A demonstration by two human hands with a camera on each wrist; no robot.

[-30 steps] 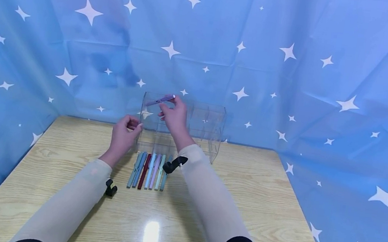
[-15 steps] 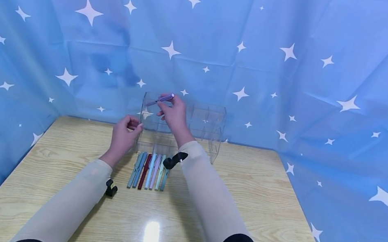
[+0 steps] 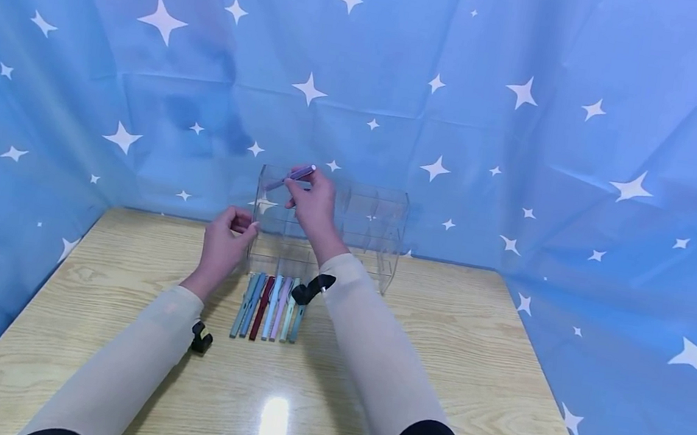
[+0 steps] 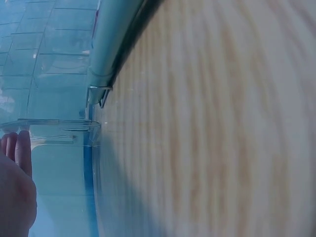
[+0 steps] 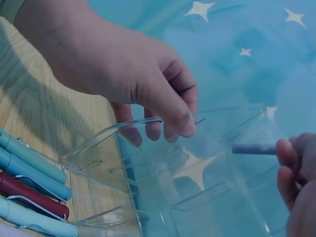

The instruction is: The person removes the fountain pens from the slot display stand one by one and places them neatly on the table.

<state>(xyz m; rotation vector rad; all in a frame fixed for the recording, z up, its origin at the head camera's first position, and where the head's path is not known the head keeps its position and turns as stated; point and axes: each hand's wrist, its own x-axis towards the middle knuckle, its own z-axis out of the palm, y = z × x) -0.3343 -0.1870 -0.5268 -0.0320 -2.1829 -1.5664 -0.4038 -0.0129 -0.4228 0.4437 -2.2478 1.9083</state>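
My right hand (image 3: 316,209) pinches a purple pen (image 3: 303,173) over the upper left part of a clear plastic divided organizer (image 3: 375,215). The pen is slanted, its tip end pointing down and left. At the organizer's left wall, my left hand (image 3: 222,248) grips the edge, with the thumb on the near side and the fingers behind, as the right wrist view shows. Several capped pens lie side by side in front of the organizer, among them a dark red pen (image 3: 260,309), a lilac pen (image 3: 279,312) and a teal pen (image 5: 34,174).
A wooden table (image 3: 433,378) carries everything. Behind and beside it hangs a blue curtain (image 3: 572,152) with white stars. A black wrist camera (image 3: 314,290) on the right arm partly covers the right end of the pen row.
Little differs. The purple pen tilts slightly steeper in my right hand, its upper end a touch higher. My left hand stays at the organizer's left wall.
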